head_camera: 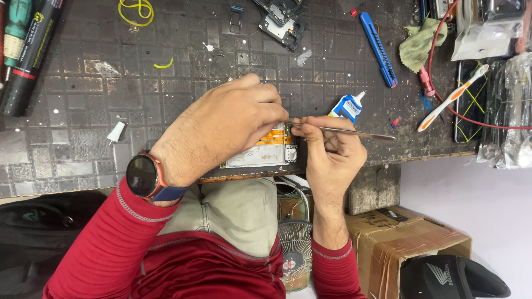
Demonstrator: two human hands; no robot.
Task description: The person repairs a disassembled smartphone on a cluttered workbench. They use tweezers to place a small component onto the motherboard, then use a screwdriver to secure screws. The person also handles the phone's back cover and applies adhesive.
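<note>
Tweezers (354, 133) pinched in right hand (331, 150) fingers, tips at opened phone (266, 150) on tabletop (72, 122) edge; left hand (221, 130) fingers press down on phone (glue tube (349, 106) just behind).

The desk (72, 111) is dark grey with a worn pattern of small squares, flecked white. On it lie a blue knife (378, 48), a green rag (419, 44), a red cable (438, 83), a yellow band (137, 11), a white-and-orange toothbrush (451, 98) and a blue-and-white tube (348, 106). The phone (266, 148) near the desk's front edge shows a silver-white plate with orange strips, and the sleeves (105, 249) are red with grey stitched cuffs.
</note>
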